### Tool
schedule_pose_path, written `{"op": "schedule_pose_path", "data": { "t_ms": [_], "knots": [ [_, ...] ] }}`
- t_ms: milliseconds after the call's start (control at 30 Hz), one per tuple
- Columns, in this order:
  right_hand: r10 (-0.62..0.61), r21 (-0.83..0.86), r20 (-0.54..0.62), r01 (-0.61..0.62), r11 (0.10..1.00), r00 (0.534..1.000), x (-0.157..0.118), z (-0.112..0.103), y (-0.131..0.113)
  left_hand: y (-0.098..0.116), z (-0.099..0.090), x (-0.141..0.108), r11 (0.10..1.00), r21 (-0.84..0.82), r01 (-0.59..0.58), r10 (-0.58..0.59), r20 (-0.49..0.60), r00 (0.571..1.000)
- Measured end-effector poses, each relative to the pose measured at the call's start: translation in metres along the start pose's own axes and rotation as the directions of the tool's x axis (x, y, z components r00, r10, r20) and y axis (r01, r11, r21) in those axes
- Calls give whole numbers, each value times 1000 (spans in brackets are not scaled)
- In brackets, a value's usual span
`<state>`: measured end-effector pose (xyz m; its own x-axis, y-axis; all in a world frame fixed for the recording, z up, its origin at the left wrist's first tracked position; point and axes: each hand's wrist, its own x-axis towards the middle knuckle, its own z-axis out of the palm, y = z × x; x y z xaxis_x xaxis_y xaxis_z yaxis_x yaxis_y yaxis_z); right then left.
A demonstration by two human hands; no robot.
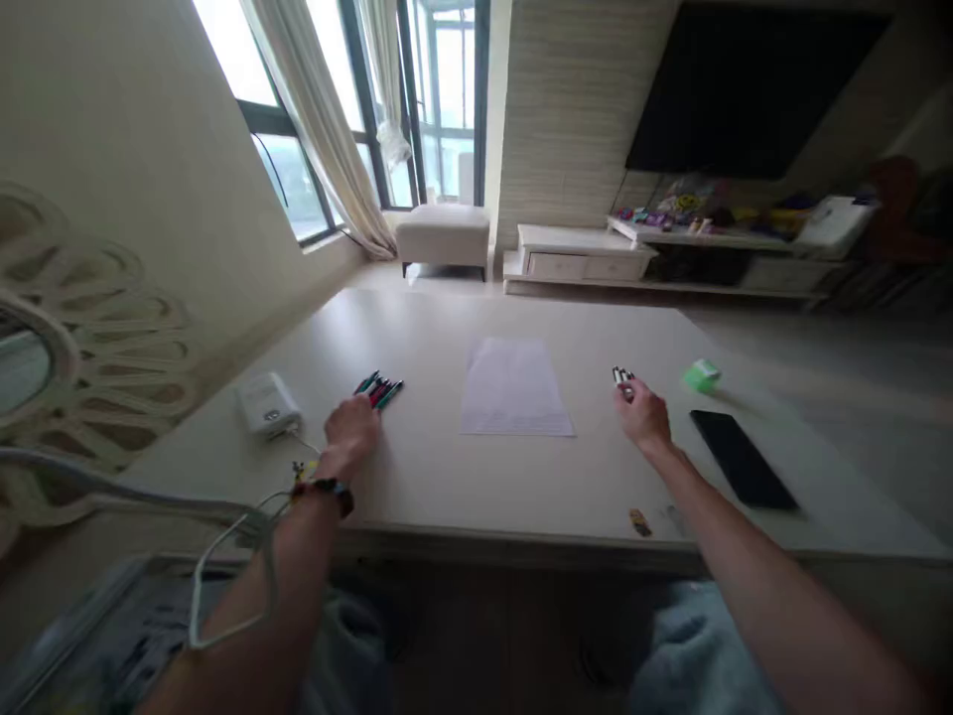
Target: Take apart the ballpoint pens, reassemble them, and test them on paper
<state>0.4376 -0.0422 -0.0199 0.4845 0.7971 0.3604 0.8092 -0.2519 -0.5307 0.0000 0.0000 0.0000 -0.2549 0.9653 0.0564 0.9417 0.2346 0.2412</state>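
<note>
My left hand (352, 423) is closed around a bunch of pens (385, 389) on the left of the white table. Their dark, red and teal ends stick out past my fingers. On the right, my right hand (643, 415) grips several white pens with dark ends (622, 375); the rest of their length is hidden in my fingers. Between the two hands a sheet of white paper (515, 389) lies flat on the table.
A white box-shaped device (268, 405) with a cable stands at the left. To the right lie a black phone (742, 459) and a green object (701, 375). A small brown-yellow item (639, 522) sits near the front edge of the table (476, 497). A pale cable crosses my left forearm.
</note>
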Motion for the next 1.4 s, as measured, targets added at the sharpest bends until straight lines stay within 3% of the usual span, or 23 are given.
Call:
{"op": "schedule_pose_path", "data": {
  "t_ms": [100,200,267,300,333,400,433,533,600,667,700,733,767,833,867,900,1000,1067,1133,1233,1333,1400],
  "knots": [
    [-77,104,4,76,992,997,-10,-6,-20,16,-6,-1,980,-200,-21,25,17,1000],
    [-151,342,194,78,936,969,-30,-10,-50,47,-13,-19,882,-465,-69,127,93,988],
    [-196,524,406,-51,850,893,-47,-13,-75,73,-17,-42,520,-852,55,248,212,945],
    [-202,591,511,-171,788,835,-56,-15,-87,86,-19,-55,352,-927,128,333,251,909],
    [-218,625,614,-299,721,759,-64,-17,-99,98,-21,-68,239,-953,189,405,274,872],
    [-273,639,723,-464,613,635,-77,-21,-116,117,-21,-91,127,-961,247,490,278,826],
    [-313,652,736,-502,569,601,-81,-23,-122,124,-21,-100,102,-965,243,526,260,810],
    [-424,685,728,-565,459,538,-85,-28,-127,134,-17,-112,115,-979,169,561,205,802],
    [-454,687,725,-590,425,517,-82,-30,-123,134,-14,-111,181,-982,60,494,143,857],
    [-452,690,723,-573,442,523,-79,-32,-117,131,-15,-108,301,-939,-170,394,-40,918],
    [-452,691,722,-556,462,523,-77,-34,-114,128,-16,-107,382,-864,-327,384,-174,907],
    [-458,690,724,-542,480,516,-76,-36,-111,126,-18,-106,458,-743,-489,425,-300,854],
    [-470,683,730,-540,491,496,-75,-37,-109,123,-20,-106,506,-587,-632,513,-385,767],
    [-498,653,753,-587,479,431,-75,-40,-105,119,-24,-108,510,-299,-807,705,-393,591],
    [-508,627,766,-631,456,394,-75,-40,-104,117,-25,-109,495,-204,-844,767,-353,535],
    [-515,595,779,-681,427,358,-76,-40,-103,116,-25,-111,489,-137,-862,804,-314,506],
    [-525,469,814,-815,340,249,-82,-35,-102,114,-24,-115,496,-10,-868,843,-235,485],
    [-528,408,824,-863,298,207,-86,-31,-101,114,-22,-117,482,44,-875,864,-190,466],
    [-525,404,824,-872,278,214,-90,-29,-101,113,-22,-120,469,66,-881,877,-155,455],
    [-519,495,803,-813,308,293,-97,-33,-104,111,-24,-123,487,19,-873,869,-116,481],
    [-493,644,756,-625,441,431,-101,-41,-110,107,-27,-124,527,-169,-833,840,-45,540],
    [-499,736,665,-370,567,556,-102,-46,-114,105,-28,-121,544,-307,-781,826,28,564]
  ]
}}
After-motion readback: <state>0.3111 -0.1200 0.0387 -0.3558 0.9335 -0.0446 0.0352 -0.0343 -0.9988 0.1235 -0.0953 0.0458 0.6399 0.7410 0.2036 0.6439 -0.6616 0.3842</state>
